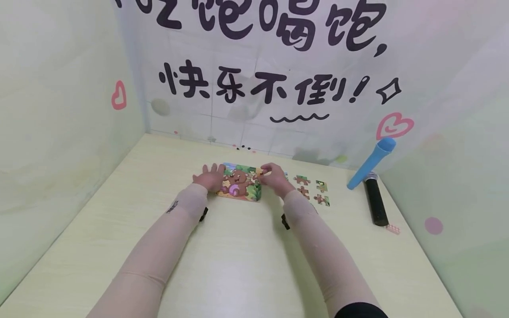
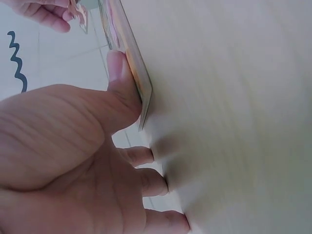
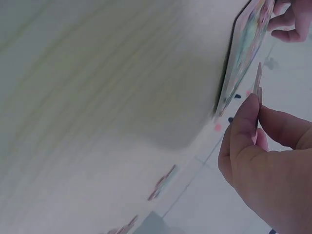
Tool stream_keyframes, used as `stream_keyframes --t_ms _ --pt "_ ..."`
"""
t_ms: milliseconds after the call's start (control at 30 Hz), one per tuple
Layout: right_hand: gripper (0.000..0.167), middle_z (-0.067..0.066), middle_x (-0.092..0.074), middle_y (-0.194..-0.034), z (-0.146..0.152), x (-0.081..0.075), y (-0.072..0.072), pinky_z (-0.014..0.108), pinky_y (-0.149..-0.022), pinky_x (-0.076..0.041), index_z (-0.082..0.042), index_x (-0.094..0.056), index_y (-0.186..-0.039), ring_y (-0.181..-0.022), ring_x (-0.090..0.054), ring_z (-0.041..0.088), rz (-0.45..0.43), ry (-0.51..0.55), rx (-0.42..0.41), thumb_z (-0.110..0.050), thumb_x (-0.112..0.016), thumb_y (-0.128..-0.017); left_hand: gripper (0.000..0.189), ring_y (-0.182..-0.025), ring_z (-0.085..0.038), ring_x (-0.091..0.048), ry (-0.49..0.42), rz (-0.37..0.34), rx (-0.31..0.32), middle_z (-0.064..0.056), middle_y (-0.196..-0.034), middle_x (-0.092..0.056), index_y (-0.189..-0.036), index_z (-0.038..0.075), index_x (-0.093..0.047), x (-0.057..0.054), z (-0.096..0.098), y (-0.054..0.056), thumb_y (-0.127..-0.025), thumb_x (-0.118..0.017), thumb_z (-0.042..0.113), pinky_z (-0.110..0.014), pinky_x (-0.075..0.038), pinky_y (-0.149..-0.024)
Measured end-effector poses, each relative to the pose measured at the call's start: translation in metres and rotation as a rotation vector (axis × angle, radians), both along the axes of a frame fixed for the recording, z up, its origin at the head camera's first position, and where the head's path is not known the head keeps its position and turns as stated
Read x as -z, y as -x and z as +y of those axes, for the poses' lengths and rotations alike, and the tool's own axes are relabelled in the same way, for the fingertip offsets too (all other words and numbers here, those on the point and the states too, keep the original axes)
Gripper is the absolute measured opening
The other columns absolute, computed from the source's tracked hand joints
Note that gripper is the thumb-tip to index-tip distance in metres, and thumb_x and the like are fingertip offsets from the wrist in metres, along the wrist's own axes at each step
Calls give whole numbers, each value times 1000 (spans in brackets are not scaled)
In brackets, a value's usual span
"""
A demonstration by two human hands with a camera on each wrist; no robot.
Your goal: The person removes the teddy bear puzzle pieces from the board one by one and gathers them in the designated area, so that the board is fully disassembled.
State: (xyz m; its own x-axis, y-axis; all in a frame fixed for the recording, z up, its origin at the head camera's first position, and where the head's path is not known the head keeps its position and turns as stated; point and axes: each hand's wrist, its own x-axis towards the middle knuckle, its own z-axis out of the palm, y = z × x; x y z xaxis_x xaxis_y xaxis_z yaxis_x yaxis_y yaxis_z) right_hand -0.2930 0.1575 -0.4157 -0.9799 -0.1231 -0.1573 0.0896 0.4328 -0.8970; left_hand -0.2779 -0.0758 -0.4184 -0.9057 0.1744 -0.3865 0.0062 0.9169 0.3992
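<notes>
A jigsaw puzzle (image 1: 238, 182) with a brown bear picture lies flat on the table (image 1: 222, 256). At its left side is my left hand (image 1: 210, 179), the thumb (image 2: 119, 80) resting on the puzzle's edge. The other fingers are spread, their tips on the tabletop. Over the puzzle's right part, my right hand (image 1: 276, 179) pinches a small jigsaw piece (image 3: 259, 80) between thumb and fingers. That piece is held above the puzzle, seen nearly edge-on in the right wrist view.
Several loose jigsaw pieces (image 1: 302, 179) lie right of my right hand, one partly hidden by it. Farther right are a blue microphone-shaped object (image 1: 371, 164), a black microphone (image 1: 375, 201) and a small pink checked item (image 1: 393, 229). A printed backdrop (image 1: 254, 110) stands behind the table.
</notes>
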Motion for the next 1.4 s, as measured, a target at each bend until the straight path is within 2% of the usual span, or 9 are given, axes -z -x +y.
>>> stream_keyframes --t_ms 400,533,667,900,1033,1100,1200,1333,1400 --pt "47 15 -50 -112 42 -5 -6 39 -95 -57 11 -48 -138 -92 -59 22 -73 -12 52 15 -59 -93 73 -152 -45 12 -32 -9 -4 -18 -169 7 -164 12 -5 -4 -4 -6 -106 -49 18 -75 -1 -115" --pt "45 14 -52 -103 55 -2 -7 39 -94 -57 13 -47 -136 -90 -59 21 -95 -13 58 18 -58 -92 72 -152 -45 12 -37 -15 -4 -18 -169 7 -164 12 -5 -3 -5 -6 -107 -47 18 -75 0 -115" --pt "43 16 -54 -104 64 1 -8 37 -91 -58 15 -48 -134 -87 -60 20 -110 -20 102 18 -59 -92 69 -152 -45 12 -34 -21 -3 -17 -169 7 -164 12 -4 -3 -4 -7 -108 -44 19 -74 -1 -115" --pt "39 19 -62 -108 71 5 -7 26 -72 -58 8 -56 -126 -73 -67 14 -122 -176 179 10 -68 -89 62 -152 -44 12 -27 -24 5 -17 -169 7 -164 12 -4 -5 -3 -6 -110 -33 20 -74 -1 -115" --pt "44 20 -61 -113 74 4 -5 24 -69 -51 4 -56 -127 -78 -63 16 -115 -280 181 7 -74 -87 62 -152 -45 11 -27 -17 16 -18 -169 6 -164 11 -6 -5 -3 -6 -110 -35 19 -75 -2 -115" --pt "44 20 -59 -117 75 3 -4 26 -71 -49 3 -55 -128 -84 -59 19 -115 -326 175 5 -74 -89 62 -152 -45 10 -23 -10 23 -18 -169 6 -163 11 -8 -4 -3 -6 -109 -36 18 -76 -3 -114" --pt "44 22 -55 -125 75 2 -4 32 -82 -49 3 -54 -128 -95 -54 26 -107 -379 167 3 -74 -89 62 -152 -45 10 -25 -3 29 -18 -169 6 -163 11 -9 -3 -4 -6 -109 -37 18 -76 -3 -114" --pt "46 25 -53 -133 75 4 -3 43 -102 -44 4 -55 -128 -109 -50 33 -45 -496 135 -3 -77 -88 68 -152 -45 11 -34 2 25 -18 -169 6 -163 11 -8 -1 -4 -4 -107 -46 21 -76 -2 -114" --pt "49 26 -50 -135 75 6 -2 46 -108 -40 5 -55 -128 -114 -48 36 -6 -562 116 -7 -79 -88 71 -152 -45 12 -37 4 19 -17 -169 7 -163 11 -9 1 -5 -3 -106 -50 22 -75 -1 -114"
